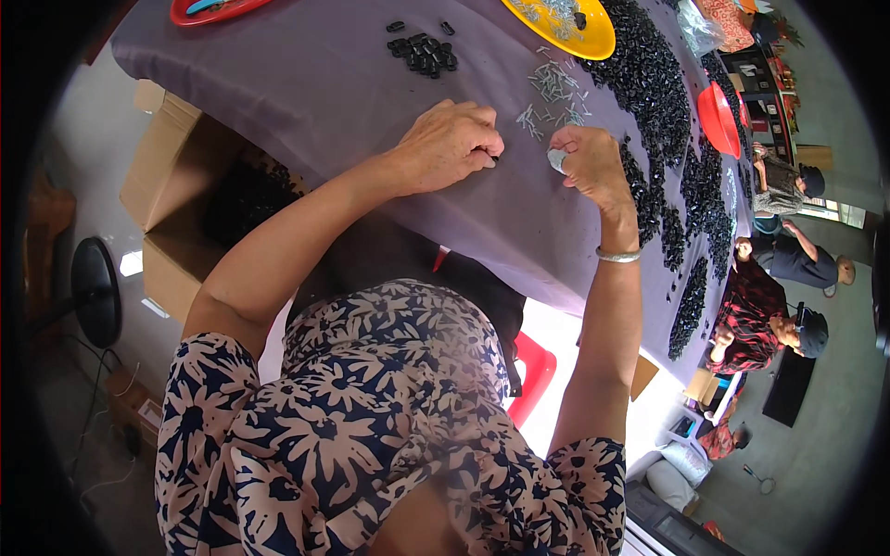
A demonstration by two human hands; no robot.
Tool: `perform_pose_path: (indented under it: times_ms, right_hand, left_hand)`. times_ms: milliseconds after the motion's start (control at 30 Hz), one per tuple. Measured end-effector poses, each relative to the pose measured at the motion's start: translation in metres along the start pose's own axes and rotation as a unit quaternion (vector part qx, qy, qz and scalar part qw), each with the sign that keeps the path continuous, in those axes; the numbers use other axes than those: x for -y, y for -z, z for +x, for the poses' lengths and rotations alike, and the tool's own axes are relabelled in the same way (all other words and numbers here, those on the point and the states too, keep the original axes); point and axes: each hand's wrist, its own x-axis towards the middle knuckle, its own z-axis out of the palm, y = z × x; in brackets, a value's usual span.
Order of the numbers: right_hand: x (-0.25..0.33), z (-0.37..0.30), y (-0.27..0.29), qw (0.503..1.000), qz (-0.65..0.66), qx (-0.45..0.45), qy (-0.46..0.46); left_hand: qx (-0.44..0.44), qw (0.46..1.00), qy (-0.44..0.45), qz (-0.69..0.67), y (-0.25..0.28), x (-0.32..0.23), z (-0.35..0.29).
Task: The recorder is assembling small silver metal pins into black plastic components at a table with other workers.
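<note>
On my near left, an open brown cardboard box (pixel 159 171) stands below the edge of the purple-grey cloth (pixel 343 74); a piece let slip there could fall out of reach. Farther off sits a small pile of glossy black pieces (pixel 424 56), loose enough that a sweeping forearm might scatter it. I see the left hand (pixel 452 144) in a narrow pinch on a small black piece (pixel 495 158), mostly hidden by the fingertips; squeezed off-centre, it could shoot away. To its right, thin silvery metal pins (pixel 553 82) lie scattered just beyond the right hand (pixel 593 167), where a careless knuckle could push them astray. That hand is curled, a silvery-grey patch (pixel 557 159) at its thumb; I cannot tell whether it grips anything. Far right, a shallow yellow plate (pixel 604 37) meets the broad spread of black pieces (pixel 649 88): one bump could spill its pins among them.
</note>
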Motion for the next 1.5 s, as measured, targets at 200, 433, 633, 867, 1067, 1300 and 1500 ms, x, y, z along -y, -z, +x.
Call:
perform_pose_path:
  times_ms: [200,433,633,867,1067,1300,1500]
  right_hand:
    - [-0.016,-0.012,-0.014,0.96,-0.107,-0.127,0.224]
    - [-0.019,-0.03,-0.024,0.913,-0.228,-0.229,0.249]
    - [-0.025,-0.027,-0.025,0.96,-0.103,-0.201,0.165]
    - [0.004,-0.027,-0.07,0.911,0.324,-0.101,0.237]
    - [0.005,-0.028,-0.08,0.914,0.299,-0.117,0.247]
    - [0.004,-0.027,-0.081,0.928,0.226,-0.154,0.252]
    - [0.017,-0.034,-0.082,0.919,0.114,-0.222,0.306]
  left_hand:
    - [-0.012,1.0,-0.003,0.002,-0.002,-0.001,0.0]
    - [-0.01,1.0,0.014,0.012,-0.002,-0.004,0.0]
    - [-0.018,1.0,0.018,0.016,-0.003,-0.003,0.0]
    - [-0.019,1.0,0.02,0.013,-0.003,-0.003,0.001]
    - [0.006,0.999,0.034,0.019,-0.002,-0.001,0.003]
    - [-0.001,0.999,0.03,0.022,-0.003,-0.002,0.003]
    - [-0.016,1.0,0.01,0.021,-0.004,0.001,0.0]
